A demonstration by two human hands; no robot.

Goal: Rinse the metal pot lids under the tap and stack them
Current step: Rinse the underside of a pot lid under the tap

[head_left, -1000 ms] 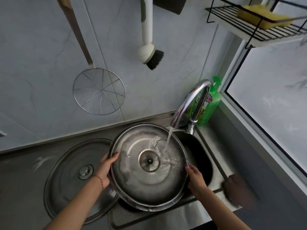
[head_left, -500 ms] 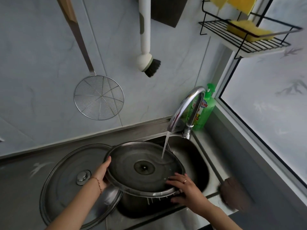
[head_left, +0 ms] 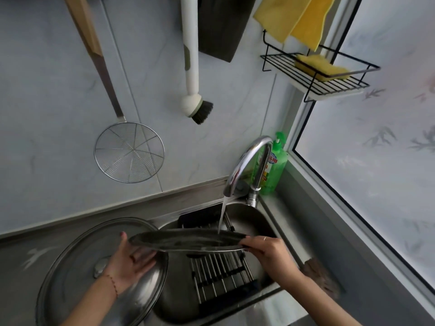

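I see the wire skimmer (head_left: 129, 152) and the dish brush (head_left: 196, 107) hanging on the wall above the counter, the green soap bottle (head_left: 277, 168) tucked behind the tap (head_left: 247, 165), and a wire shelf (head_left: 329, 76) with a yellow sponge (head_left: 321, 67) up by the window; none of these crowd the basin. A slatted rack (head_left: 221, 271) lies across the sink (head_left: 266, 222) right under the lid (head_left: 188, 240), and a second, larger lid (head_left: 70, 267) rests on the counter to the left, its rim reaching over the sink's edge; the sink's right side is open. My left hand (head_left: 131, 262) is spread flat, palm up, under the lid's left rim; my right hand (head_left: 268, 252) is clamped on the right rim. Compared with half a second ago, the lid is tipped nearly edge-on to me, the stream striking near its right end, and the rack beneath now shows.
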